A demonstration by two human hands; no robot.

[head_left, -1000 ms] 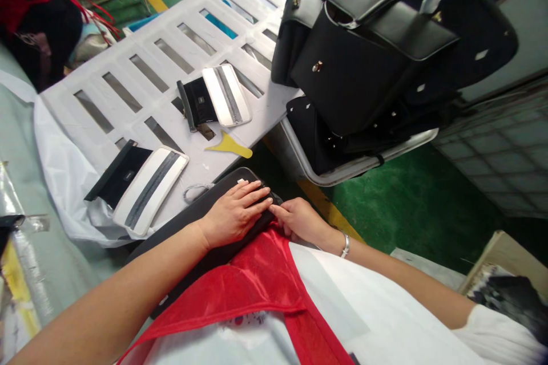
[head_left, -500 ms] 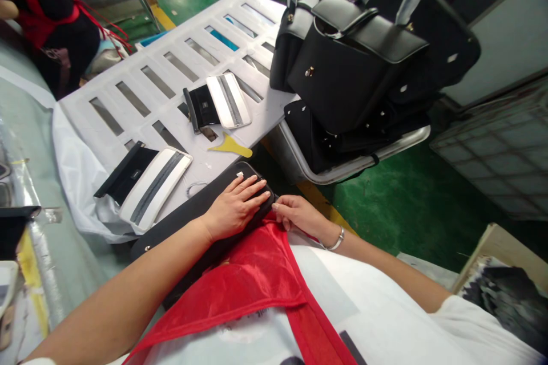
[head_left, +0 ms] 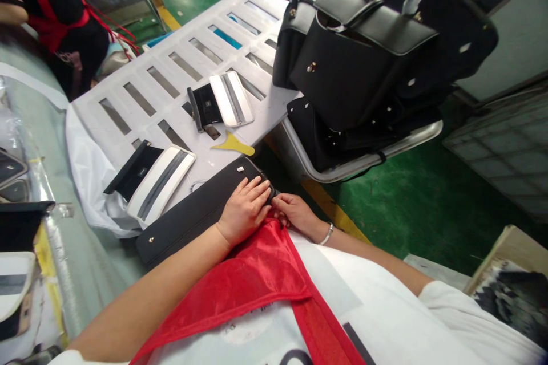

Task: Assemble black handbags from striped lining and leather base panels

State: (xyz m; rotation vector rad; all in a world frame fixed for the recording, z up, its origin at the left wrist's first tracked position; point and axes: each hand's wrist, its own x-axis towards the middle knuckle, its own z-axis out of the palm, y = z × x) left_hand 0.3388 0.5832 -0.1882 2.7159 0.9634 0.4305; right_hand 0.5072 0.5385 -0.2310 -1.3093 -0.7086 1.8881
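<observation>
A long black bag piece [head_left: 188,214] with rounded ends and small metal studs lies across the near edge of the white table, against the red apron [head_left: 252,271]. My left hand [head_left: 244,211] rests on its right part with the fingers laid out flat. At the bag piece's right end, my right hand [head_left: 295,212] has its fingers closed close to the edge. Whatever those fingertips pinch is hidden from me.
Two white-and-black flap pieces [head_left: 160,185] and a yellow Y-shaped tool [head_left: 234,144] lie on the slotted white table [head_left: 141,77]. Right of it, black handbags [head_left: 346,68] pile over a metal-rimmed bin [head_left: 398,142]. A co-worker [head_left: 51,17] is at upper left.
My left hand has slid slightly toward me and no longer covers the stud near the right end. The right hand stays at the bag piece's edge. The whole view has shifted a little.
</observation>
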